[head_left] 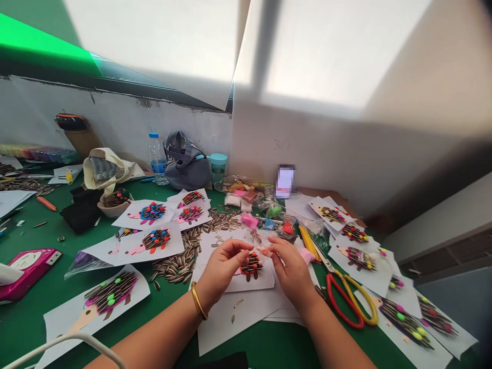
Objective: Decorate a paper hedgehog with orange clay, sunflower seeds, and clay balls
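Observation:
My left hand point(226, 264), with a gold bangle at its wrist, is over the left part of a hedgehog picture point(251, 265), its thumb and fingers pinched together. That picture has dark seed spines, small orange-red balls and brown feet on white paper. To the right, my right hand point(288, 266) has its fingers closed round the edge of a small clear plastic bag point(262, 250) with something orange in it. What my left fingertips pinch is too small to make out. White sheets point(226, 320) lie beneath the picture.
Sunflower seeds point(179, 261) are heaped left of the sheets. Red and yellow scissors point(348, 300) and a yellow comb-like tool point(308, 242) lie right. More hedgehog pictures point(111, 297) flank both sides. Clay packets point(248, 220), a phone point(285, 182), a grey bag point(186, 166) and a bottle point(156, 156) stand behind.

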Action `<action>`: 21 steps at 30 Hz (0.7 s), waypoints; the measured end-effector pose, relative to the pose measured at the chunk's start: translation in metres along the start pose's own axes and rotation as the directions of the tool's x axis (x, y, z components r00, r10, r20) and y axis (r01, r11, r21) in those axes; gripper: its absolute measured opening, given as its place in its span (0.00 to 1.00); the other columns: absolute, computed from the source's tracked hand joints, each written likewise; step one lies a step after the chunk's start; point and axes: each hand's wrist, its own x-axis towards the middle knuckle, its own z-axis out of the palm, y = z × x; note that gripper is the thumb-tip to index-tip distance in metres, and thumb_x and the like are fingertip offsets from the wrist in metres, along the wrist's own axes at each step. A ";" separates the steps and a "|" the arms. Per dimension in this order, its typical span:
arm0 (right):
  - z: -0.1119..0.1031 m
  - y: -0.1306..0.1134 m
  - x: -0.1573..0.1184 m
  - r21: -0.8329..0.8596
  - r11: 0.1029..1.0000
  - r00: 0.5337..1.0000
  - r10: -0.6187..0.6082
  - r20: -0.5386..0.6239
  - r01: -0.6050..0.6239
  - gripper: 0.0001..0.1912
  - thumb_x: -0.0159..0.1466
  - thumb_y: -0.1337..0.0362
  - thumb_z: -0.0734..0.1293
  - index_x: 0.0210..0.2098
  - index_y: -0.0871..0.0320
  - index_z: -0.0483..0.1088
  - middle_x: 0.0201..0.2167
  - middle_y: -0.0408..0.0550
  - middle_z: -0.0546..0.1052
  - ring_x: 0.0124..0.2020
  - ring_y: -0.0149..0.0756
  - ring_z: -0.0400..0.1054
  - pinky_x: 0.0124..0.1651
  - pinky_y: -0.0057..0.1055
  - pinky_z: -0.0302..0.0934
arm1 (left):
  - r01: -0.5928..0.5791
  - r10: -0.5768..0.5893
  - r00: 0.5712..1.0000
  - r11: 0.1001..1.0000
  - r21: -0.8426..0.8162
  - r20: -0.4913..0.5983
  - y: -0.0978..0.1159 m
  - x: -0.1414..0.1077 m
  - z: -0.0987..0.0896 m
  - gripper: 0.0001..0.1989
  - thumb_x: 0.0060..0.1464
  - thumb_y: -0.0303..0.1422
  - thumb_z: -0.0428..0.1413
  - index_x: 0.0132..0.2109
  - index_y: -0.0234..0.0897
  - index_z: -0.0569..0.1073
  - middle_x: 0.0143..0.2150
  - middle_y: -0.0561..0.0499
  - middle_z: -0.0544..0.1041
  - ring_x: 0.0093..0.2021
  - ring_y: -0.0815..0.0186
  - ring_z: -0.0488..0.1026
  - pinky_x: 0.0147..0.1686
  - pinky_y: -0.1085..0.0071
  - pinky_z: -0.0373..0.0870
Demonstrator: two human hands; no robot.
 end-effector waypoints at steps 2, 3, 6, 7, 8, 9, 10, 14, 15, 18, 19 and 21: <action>0.003 -0.004 -0.002 0.061 0.998 1.000 0.018 0.021 -0.020 0.10 0.69 0.65 0.58 0.44 0.54 0.70 0.51 0.53 0.74 0.55 0.42 0.66 0.57 0.45 0.61 | -0.075 0.074 0.997 0.993 0.088 0.013 0.000 -0.002 0.001 0.09 0.49 0.33 0.64 0.38 0.36 0.77 0.33 0.46 0.79 0.31 0.63 0.76 0.29 0.71 0.72; 0.004 -0.006 -0.003 0.083 0.996 0.999 0.031 0.032 -0.034 0.09 0.69 0.65 0.58 0.44 0.54 0.69 0.51 0.53 0.74 0.54 0.42 0.66 0.57 0.44 0.61 | -0.118 0.118 0.993 0.981 0.155 0.012 -0.001 -0.002 0.001 0.08 0.49 0.33 0.64 0.37 0.36 0.77 0.33 0.47 0.79 0.32 0.63 0.76 0.30 0.71 0.72; 0.006 -0.007 -0.005 0.144 0.987 0.996 0.073 0.044 -0.078 0.09 0.69 0.64 0.58 0.43 0.54 0.69 0.50 0.52 0.74 0.52 0.41 0.67 0.55 0.42 0.62 | -0.246 0.258 0.966 0.885 0.395 0.025 -0.006 -0.001 -0.002 0.05 0.54 0.33 0.60 0.37 0.38 0.77 0.35 0.49 0.78 0.34 0.64 0.75 0.34 0.70 0.73; 0.006 -0.008 -0.005 0.162 0.983 0.995 0.083 0.046 -0.090 0.08 0.69 0.63 0.58 0.42 0.54 0.69 0.49 0.52 0.74 0.52 0.41 0.68 0.55 0.41 0.63 | -0.279 0.295 0.955 0.842 0.462 0.040 -0.007 -0.001 -0.002 0.05 0.55 0.33 0.58 0.37 0.38 0.77 0.35 0.50 0.78 0.35 0.65 0.75 0.35 0.70 0.72; 0.007 -0.008 -0.005 0.180 0.979 0.995 0.093 0.047 -0.100 0.08 0.69 0.63 0.58 0.42 0.53 0.69 0.48 0.52 0.74 0.51 0.41 0.68 0.54 0.41 0.63 | -0.301 0.319 0.946 0.803 0.515 0.055 -0.008 -0.001 -0.003 0.05 0.56 0.33 0.57 0.37 0.39 0.76 0.36 0.50 0.78 0.36 0.65 0.75 0.36 0.70 0.72; 0.008 -0.009 -0.005 0.197 0.975 0.994 0.100 0.049 -0.107 0.08 0.69 0.63 0.58 0.42 0.53 0.69 0.47 0.51 0.74 0.50 0.41 0.68 0.54 0.40 0.63 | -0.314 0.334 0.940 0.770 0.555 0.068 -0.009 -0.001 -0.004 0.05 0.57 0.34 0.57 0.37 0.39 0.76 0.36 0.51 0.78 0.36 0.65 0.74 0.36 0.70 0.72; 0.008 -0.010 -0.005 0.213 0.970 0.993 0.104 0.056 -0.113 0.09 0.69 0.63 0.58 0.42 0.53 0.69 0.46 0.51 0.74 0.49 0.40 0.68 0.53 0.39 0.63 | -0.321 0.340 0.937 0.745 0.585 0.081 -0.009 -0.001 -0.004 0.05 0.57 0.34 0.56 0.37 0.40 0.77 0.36 0.51 0.78 0.36 0.65 0.74 0.37 0.70 0.72; 0.011 -0.015 -0.005 0.273 0.953 0.988 0.106 0.110 -0.132 0.09 0.70 0.62 0.57 0.43 0.53 0.68 0.43 0.49 0.75 0.46 0.39 0.69 0.49 0.36 0.63 | -0.302 0.339 0.938 0.709 0.637 0.067 -0.012 0.001 -0.005 0.03 0.55 0.34 0.58 0.37 0.40 0.75 0.34 0.53 0.77 0.34 0.67 0.73 0.36 0.71 0.71; 0.011 -0.016 -0.005 0.285 0.949 0.987 0.102 0.125 -0.134 0.09 0.70 0.62 0.57 0.43 0.53 0.69 0.43 0.48 0.75 0.45 0.39 0.69 0.49 0.36 0.63 | -0.286 0.336 0.941 0.711 0.643 0.048 -0.013 0.002 -0.006 0.03 0.54 0.33 0.59 0.36 0.39 0.74 0.33 0.54 0.77 0.33 0.67 0.72 0.35 0.71 0.70; 0.011 -0.020 -0.005 0.317 0.937 0.983 0.102 0.151 -0.146 0.09 0.70 0.62 0.57 0.42 0.53 0.69 0.41 0.48 0.75 0.43 0.38 0.69 0.48 0.35 0.63 | -0.274 0.338 0.941 0.701 0.658 0.032 -0.016 0.003 -0.009 0.04 0.53 0.33 0.60 0.33 0.39 0.73 0.29 0.55 0.75 0.30 0.68 0.71 0.31 0.72 0.69; 0.011 -0.021 -0.005 0.325 0.934 0.983 0.107 0.152 -0.152 0.10 0.70 0.61 0.57 0.42 0.53 0.69 0.41 0.48 0.75 0.43 0.38 0.69 0.48 0.35 0.62 | -0.295 0.356 0.933 0.684 0.667 0.047 -0.016 0.003 -0.010 0.04 0.54 0.33 0.59 0.32 0.39 0.74 0.30 0.54 0.75 0.31 0.68 0.71 0.32 0.72 0.69; 0.011 -0.025 -0.005 0.339 0.925 0.980 0.120 0.159 -0.169 0.10 0.70 0.61 0.58 0.42 0.54 0.69 0.40 0.48 0.75 0.42 0.38 0.69 0.47 0.34 0.62 | -0.353 0.412 0.907 0.627 0.695 0.090 -0.013 0.002 -0.011 0.04 0.56 0.33 0.58 0.34 0.40 0.77 0.32 0.52 0.75 0.34 0.67 0.71 0.35 0.71 0.69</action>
